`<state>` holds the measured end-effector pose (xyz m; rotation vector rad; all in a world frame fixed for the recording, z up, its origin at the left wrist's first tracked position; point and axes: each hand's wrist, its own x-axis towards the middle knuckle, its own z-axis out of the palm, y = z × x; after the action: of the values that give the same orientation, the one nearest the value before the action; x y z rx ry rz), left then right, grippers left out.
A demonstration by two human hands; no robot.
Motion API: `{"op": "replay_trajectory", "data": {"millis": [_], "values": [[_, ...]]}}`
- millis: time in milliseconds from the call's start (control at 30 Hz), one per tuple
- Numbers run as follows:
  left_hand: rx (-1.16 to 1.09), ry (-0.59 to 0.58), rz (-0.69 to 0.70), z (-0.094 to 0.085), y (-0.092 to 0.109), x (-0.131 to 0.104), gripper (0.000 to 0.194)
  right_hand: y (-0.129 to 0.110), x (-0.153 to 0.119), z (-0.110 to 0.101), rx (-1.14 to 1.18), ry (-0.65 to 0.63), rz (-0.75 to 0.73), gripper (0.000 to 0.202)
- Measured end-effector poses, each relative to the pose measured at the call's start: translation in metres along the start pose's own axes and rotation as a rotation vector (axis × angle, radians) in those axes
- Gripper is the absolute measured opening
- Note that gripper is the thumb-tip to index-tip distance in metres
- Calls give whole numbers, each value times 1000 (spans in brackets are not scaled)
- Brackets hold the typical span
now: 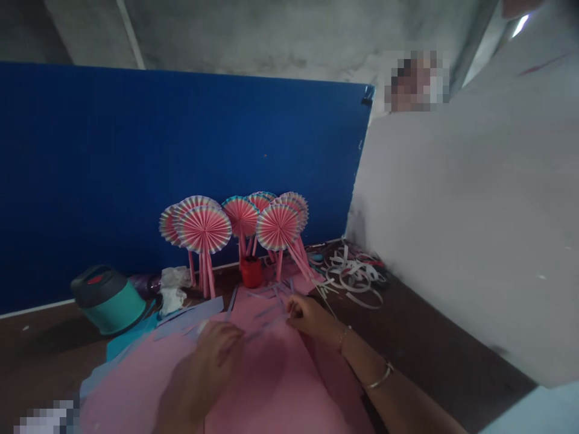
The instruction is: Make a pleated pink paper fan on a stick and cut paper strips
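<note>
A thin purple paper strip (265, 328), smeared by motion, stretches between my two hands above pink paper sheets (271, 386). My right hand (310, 316) has its thumb and fingers pinched together at the strip's right end. At the other end, my left hand (217, 346) is curled and blurred, with its fingertips at the strip. More purple strips (271, 292) lie loose on the pink sheets just beyond my fingers.
Several pink pleated paper fans (204, 229) lean upright against a blue board (181, 138). A red pot (251, 272) stands before them. At left are a teal-and-grey container (111, 301) and crumpled white plastic (174, 286). Curled paper scraps (355, 271) lie right, beside a pale panel (465, 229).
</note>
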<state>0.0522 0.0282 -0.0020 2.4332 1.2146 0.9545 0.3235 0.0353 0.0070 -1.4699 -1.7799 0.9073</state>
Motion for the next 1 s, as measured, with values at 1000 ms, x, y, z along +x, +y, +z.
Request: {"op": "replay_trajectory", "data": {"millis": [1000], "values": [[113, -335, 314, 20, 40, -14, 18, 7, 1, -12, -873, 263, 247, 20]]}}
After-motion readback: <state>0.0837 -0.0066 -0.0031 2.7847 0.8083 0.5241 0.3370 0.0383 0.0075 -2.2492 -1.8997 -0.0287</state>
